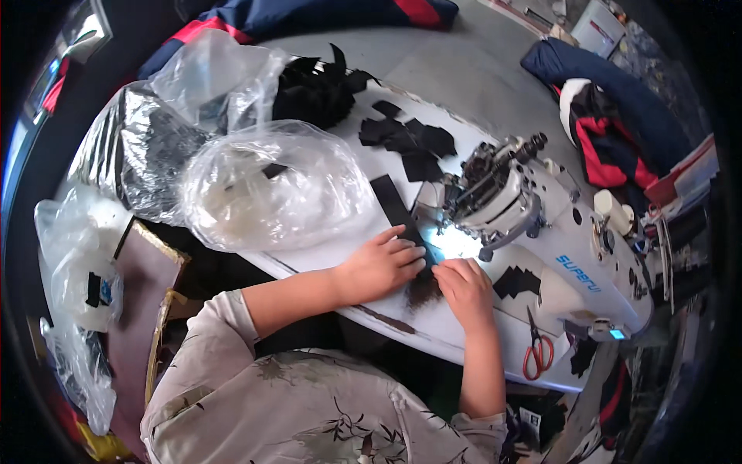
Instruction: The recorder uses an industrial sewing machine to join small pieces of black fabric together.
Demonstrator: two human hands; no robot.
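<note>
A long strip of black fabric (394, 203) lies on the white table, running toward the lit needle area of a white sewing machine (572, 263). My left hand (381, 265) rests on its near part, fingers lying across the cloth and one digit held apart. Close beside the needle, my right hand (465, 288) has its fingers together and bent at the strip's near right edge. The fingertips there are partly lost in the glare. Small black fabric pieces (518, 282) lie right of my right hand, in front of the machine.
Red-handled scissors (537, 354) lie near the table's right front edge. Black fabric pieces (413, 139) and a dark heap (321, 89) sit farther back. A clear plastic bag (270, 189) and a silvery one (147, 147) cover the left side. Navy and red garments (610, 116) lie beyond the machine.
</note>
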